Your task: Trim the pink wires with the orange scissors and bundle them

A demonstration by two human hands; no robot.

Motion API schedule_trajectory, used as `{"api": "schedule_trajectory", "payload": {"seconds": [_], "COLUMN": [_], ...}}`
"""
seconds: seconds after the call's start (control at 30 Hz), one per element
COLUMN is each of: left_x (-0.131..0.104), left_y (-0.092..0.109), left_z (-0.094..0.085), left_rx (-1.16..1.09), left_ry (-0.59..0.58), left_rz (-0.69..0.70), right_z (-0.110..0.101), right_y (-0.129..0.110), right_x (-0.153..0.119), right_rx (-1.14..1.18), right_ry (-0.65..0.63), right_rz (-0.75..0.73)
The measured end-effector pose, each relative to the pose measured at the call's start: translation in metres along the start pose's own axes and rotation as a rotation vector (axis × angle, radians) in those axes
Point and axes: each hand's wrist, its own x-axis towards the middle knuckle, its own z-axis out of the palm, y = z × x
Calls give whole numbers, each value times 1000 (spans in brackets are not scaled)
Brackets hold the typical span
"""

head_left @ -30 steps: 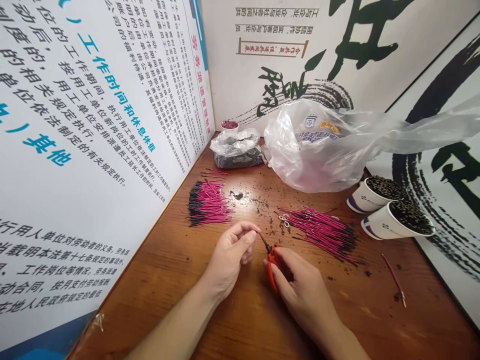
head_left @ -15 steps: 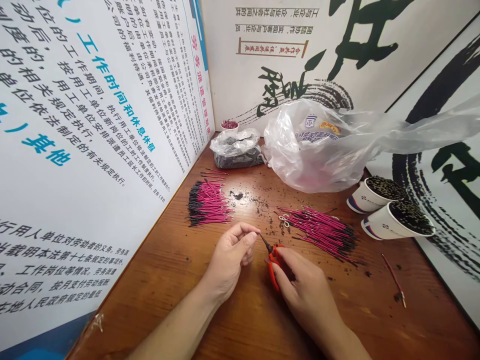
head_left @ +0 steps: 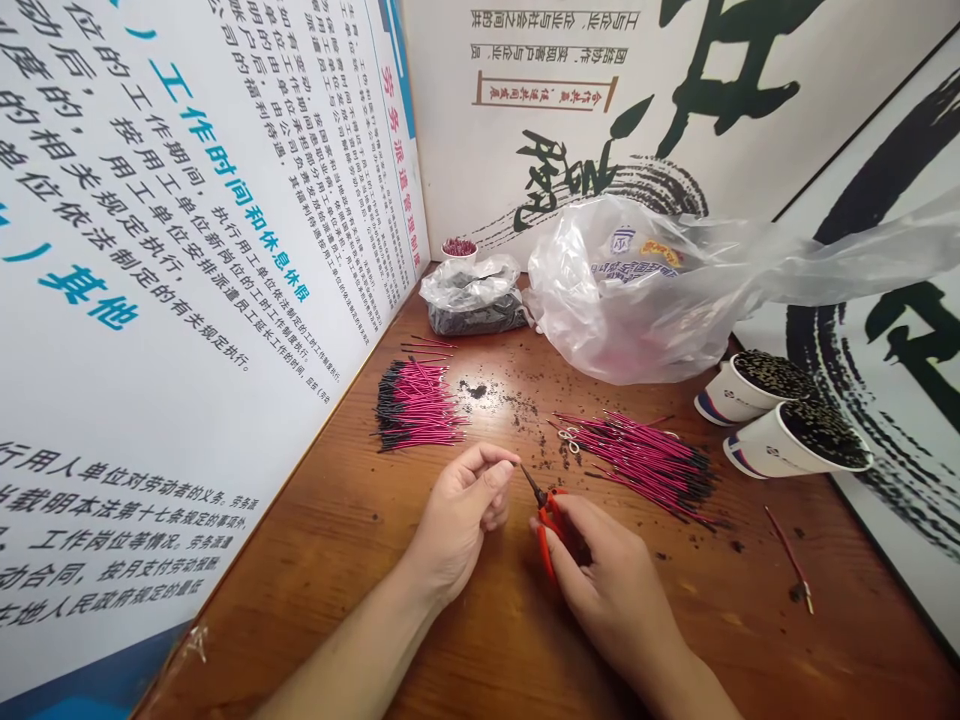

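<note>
My right hand (head_left: 592, 560) is closed around the red handles of a small pair of pliers (head_left: 551, 515), whose thin dark jaws point up and left. The jaw tips reach the pinched thumb and forefinger of my left hand (head_left: 469, 510). Whatever lies between those left fingertips is too small to make out. Beyond the left hand is a bundle of pink wires with black ends (head_left: 420, 405). A second bundle of pink wires (head_left: 637, 460) lies past the right hand, with a small white loop (head_left: 572, 440) at its left end.
Two paper cups (head_left: 750, 455) filled with small dark pieces stand tilted at the right. A plastic bag (head_left: 637, 310) and a smaller bag of black pieces (head_left: 476, 305) sit at the back. One loose wire (head_left: 787, 555) lies at the right. Black crumbs dot the wooden table (head_left: 360, 600).
Almost nothing differs. Both hands hold the same place, and the pliers' jaws have shifted very slightly at the left fingertips.
</note>
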Motion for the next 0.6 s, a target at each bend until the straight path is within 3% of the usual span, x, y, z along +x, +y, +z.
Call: {"api": "schedule_trajectory", "payload": {"seconds": [0.6], "left_x": [-2], "left_y": [-1], "left_z": [1], "left_rx": [-4], "left_ry": [0], "left_rz": [19], "right_z": [0], "right_y": [-2], "right_x": [-1], "right_rx": [28], "right_ry": [-5], "right_rz": [0]}}
